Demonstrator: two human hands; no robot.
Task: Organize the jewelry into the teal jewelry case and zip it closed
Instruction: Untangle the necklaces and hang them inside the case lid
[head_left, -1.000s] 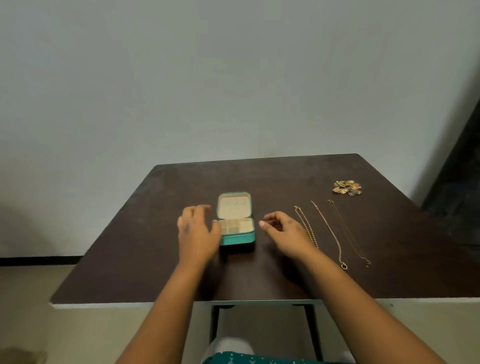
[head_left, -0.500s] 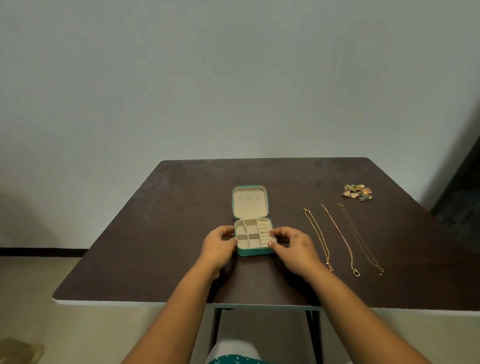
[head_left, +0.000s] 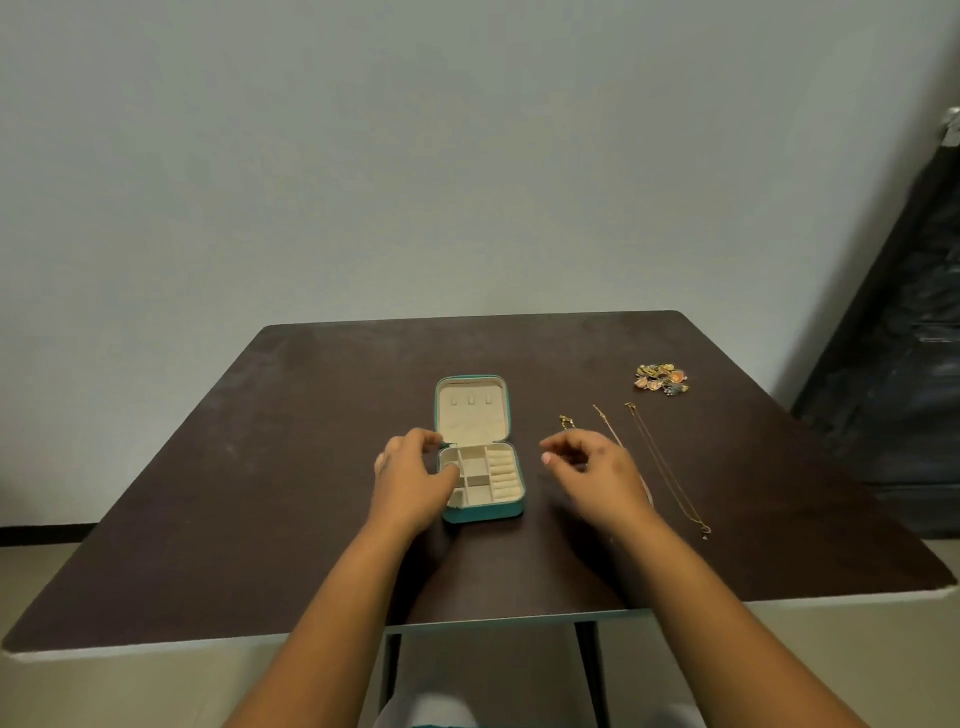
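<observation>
The teal jewelry case (head_left: 488, 512) lies open in the middle of the dark table (head_left: 260, 493), its cream lid flat behind the divided tray. My left hand (head_left: 410, 478) rests against the case's left side, thumb over the tray edge. My right hand (head_left: 597, 475) hovers just right of the case, fingers apart and empty, covering part of the nearest gold chain (head_left: 567, 422). Two more gold necklaces (head_left: 667, 467) lie stretched out to the right. A small heap of coloured charms (head_left: 661, 378) sits at the far right.
A pale wall stands behind the table. A dark panel (head_left: 904, 364) leans at the right edge of view. The table's front edge (head_left: 156, 647) is close to me, with its legs below.
My right hand has let go of the case and lifted away to the right, over the nearest chain. My left hand stays at the case's left side. The case lies fully open.
</observation>
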